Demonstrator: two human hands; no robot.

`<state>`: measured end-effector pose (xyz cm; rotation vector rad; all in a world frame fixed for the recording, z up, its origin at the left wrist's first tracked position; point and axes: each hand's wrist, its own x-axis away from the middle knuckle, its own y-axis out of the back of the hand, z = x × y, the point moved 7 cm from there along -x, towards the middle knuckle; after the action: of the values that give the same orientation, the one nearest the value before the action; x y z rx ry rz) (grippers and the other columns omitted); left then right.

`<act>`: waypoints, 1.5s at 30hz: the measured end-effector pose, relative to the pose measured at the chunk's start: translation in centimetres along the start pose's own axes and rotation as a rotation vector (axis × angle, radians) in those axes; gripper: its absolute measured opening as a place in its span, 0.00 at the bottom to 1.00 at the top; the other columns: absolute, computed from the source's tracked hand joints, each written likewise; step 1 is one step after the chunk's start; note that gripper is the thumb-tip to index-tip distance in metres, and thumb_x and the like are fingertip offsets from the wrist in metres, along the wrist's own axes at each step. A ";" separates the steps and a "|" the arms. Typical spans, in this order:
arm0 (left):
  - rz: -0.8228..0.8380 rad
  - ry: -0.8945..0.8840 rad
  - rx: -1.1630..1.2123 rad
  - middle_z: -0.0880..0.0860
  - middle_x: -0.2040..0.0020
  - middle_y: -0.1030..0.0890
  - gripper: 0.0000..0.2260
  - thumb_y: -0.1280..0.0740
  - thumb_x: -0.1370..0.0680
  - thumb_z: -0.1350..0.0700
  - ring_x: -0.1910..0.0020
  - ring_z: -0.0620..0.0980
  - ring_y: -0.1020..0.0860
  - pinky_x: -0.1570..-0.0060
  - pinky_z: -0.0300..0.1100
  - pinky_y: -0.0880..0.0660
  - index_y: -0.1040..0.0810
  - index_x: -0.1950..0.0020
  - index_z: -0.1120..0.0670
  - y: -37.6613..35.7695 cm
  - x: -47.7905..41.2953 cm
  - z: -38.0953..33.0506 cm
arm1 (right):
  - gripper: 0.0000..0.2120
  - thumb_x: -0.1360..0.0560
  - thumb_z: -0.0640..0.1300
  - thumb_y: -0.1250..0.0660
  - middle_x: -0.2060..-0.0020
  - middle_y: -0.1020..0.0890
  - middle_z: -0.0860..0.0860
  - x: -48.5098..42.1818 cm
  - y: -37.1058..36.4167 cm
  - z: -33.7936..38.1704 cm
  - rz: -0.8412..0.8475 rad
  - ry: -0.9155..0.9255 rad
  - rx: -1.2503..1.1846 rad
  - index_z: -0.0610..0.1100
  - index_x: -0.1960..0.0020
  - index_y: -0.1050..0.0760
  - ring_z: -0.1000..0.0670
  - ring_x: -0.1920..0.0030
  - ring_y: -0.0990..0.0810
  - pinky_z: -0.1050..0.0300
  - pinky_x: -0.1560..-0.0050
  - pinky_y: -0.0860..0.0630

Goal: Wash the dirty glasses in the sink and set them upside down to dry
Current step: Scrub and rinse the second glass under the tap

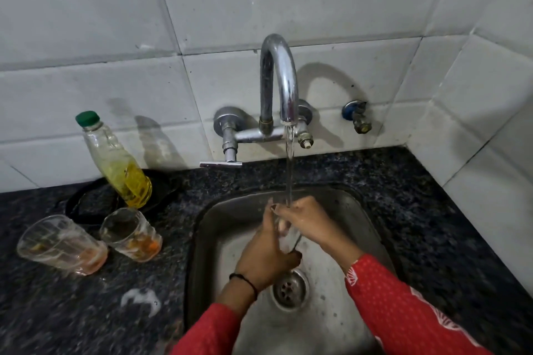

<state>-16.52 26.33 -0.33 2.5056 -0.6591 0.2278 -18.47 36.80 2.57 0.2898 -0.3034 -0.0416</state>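
Observation:
Over the steel sink (230,210) I hold a clear glass (288,239) under the running stream of the tap (278,78). My left hand (264,256) grips the glass from below and the side. My right hand (305,222) is at its upper part, fingers reaching into or over the rim; the glass is mostly hidden by both hands. Two dirty glasses with orange residue stand upright on the dark counter to the left: a larger one (62,245) and a smaller one (131,235).
A bottle of yellow liquid with a green cap (115,161) stands on a black round holder (86,204) behind the dirty glasses. A patch of foam (141,300) lies on the granite counter. The drain (290,288) sits below my hands. A small valve (356,117) juts from the tiled wall.

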 end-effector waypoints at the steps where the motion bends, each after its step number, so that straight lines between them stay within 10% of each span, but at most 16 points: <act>1: -0.023 -0.023 -0.042 0.47 0.36 0.26 0.47 0.26 0.32 0.52 0.52 0.54 0.18 0.57 0.43 0.21 0.56 0.24 0.43 -0.2 0.0 0.2 | 0.19 0.23 0.45 0.34 0.72 0.19 0.45 0.0 -0.1 0.1 0.005 0.013 0.051 0.41 0.72 0.21 0.51 0.70 0.20 0.64 0.61 0.24; 6: 0.195 0.105 0.631 0.56 0.43 0.20 0.29 0.27 0.28 0.57 0.52 0.54 0.18 0.55 0.49 0.19 0.36 0.31 0.46 -0.3 0.4 -0.1 | 0.15 0.25 0.42 0.31 0.74 0.20 0.48 0.9 1.4 0.4 -0.125 0.065 -0.214 0.38 0.69 0.20 0.54 0.73 0.22 0.64 0.64 0.25; 9: 0.045 -0.003 0.450 0.53 0.44 0.20 0.28 0.26 0.29 0.60 0.49 0.49 0.18 0.51 0.43 0.20 0.35 0.33 0.51 0.4 -0.2 -0.4 | 0.10 0.27 0.46 0.28 0.61 0.17 0.45 0.9 1.1 0.4 -0.096 0.054 -0.184 0.38 0.55 0.19 0.48 0.60 0.18 0.52 0.54 0.22; 12: -0.087 -0.093 0.406 0.54 0.45 0.22 0.28 0.25 0.32 0.67 0.51 0.43 0.19 0.57 0.36 0.22 0.35 0.37 0.57 0.5 -0.3 -0.4 | 0.26 0.34 0.48 0.24 0.49 0.21 0.51 1.1 0.4 -0.2 -0.029 0.010 0.000 0.49 0.39 0.30 0.52 0.49 0.20 0.56 0.48 0.22; 21: -0.142 -0.232 0.486 0.49 0.41 0.26 0.32 0.28 0.31 0.73 0.47 0.32 0.22 0.52 0.29 0.25 0.38 0.34 0.59 -0.2 0.5 -1.0 | 0.26 0.35 0.40 0.23 0.51 0.20 0.55 2.5 0.8 0.5 -0.179 0.206 -0.052 0.52 0.40 0.26 0.60 0.53 0.20 0.72 0.55 0.26; 27: -0.317 -0.199 0.533 0.48 0.45 0.19 0.16 0.27 0.28 0.58 0.46 0.42 0.21 0.50 0.37 0.23 0.25 0.41 0.52 2.0 1.4 0.0 | 0.08 0.28 0.42 0.29 0.51 0.16 0.44 1.9 0.4 -4.2 -0.359 -0.154 -0.885 0.46 0.49 0.19 0.47 0.57 0.17 0.54 0.59 0.21; 31: -0.382 -0.257 0.427 0.53 0.51 0.18 0.07 0.30 0.26 0.62 0.51 0.47 0.20 0.50 0.40 0.22 0.21 0.49 0.56 3.1 0.8 -1.7 | 0.23 0.24 0.55 0.36 0.45 0.18 0.36 2.6 -3.3 -7.1 -0.267 -0.407 -1.159 0.36 0.42 0.22 0.39 0.50 0.18 0.50 0.55 0.20; 37: -0.437 -0.144 0.601 0.52 0.54 0.20 0.08 0.38 0.23 0.66 0.53 0.47 0.22 0.51 0.40 0.25 0.22 0.52 0.56 3.9 0.6 -0.4 | 0.19 0.24 0.51 0.34 0.50 0.17 0.36 2.3 -3.7 -5.6 -0.012 -0.308 -1.158 0.37 0.41 0.23 0.39 0.53 0.17 0.45 0.55 0.18; 42: -0.341 0.135 0.788 0.55 0.45 0.19 0.11 0.39 0.24 0.49 0.45 0.54 0.21 0.39 0.55 0.27 0.19 0.49 0.50 2.6 -1.7 5.3 | 0.16 0.28 0.43 0.28 0.49 0.17 0.40 1.2 -1.9 -4.3 -0.168 -0.175 -0.780 0.45 0.41 0.24 0.40 0.51 0.17 0.47 0.56 0.19; 45: -0.334 0.173 0.845 0.58 0.43 0.19 0.09 0.37 0.22 0.55 0.43 0.56 0.22 0.35 0.55 0.30 0.20 0.45 0.52 2.7 -1.9 5.8 | 0.21 0.31 0.40 0.25 0.49 0.18 0.48 1.2 -0.5 -2.7 -0.235 -0.037 -0.516 0.46 0.40 0.24 0.49 0.52 0.18 0.56 0.52 0.20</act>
<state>-19.39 22.02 -4.58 3.2770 -0.0421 0.7059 -16.51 36.98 0.29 -0.1896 -0.2833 -0.3521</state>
